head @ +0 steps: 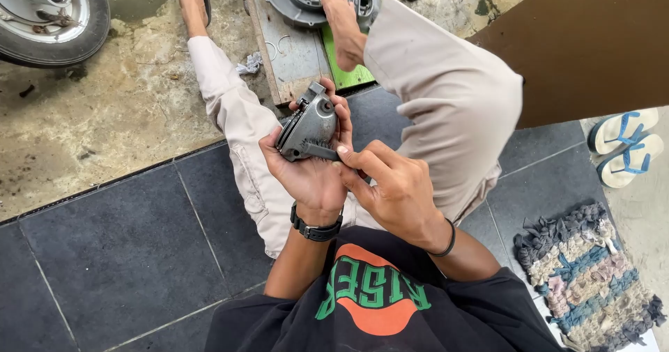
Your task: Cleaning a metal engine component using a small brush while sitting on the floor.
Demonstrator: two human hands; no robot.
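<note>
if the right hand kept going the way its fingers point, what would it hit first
The right hand points up-left, with its fingertips already on the grey metal part that the left hand cradles. So it would meet that part first; beyond it lies the left leg, though depth is unclear.

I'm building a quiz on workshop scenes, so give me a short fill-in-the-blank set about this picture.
1. The left hand cradles a grey ____ part.
2. The right hand touches that part with its ____.
3. The watch sits on the ____ wrist.
4. The woven rug lies on the dark ____ floor.

Missing words: metal; fingertips; left; tiled
</note>
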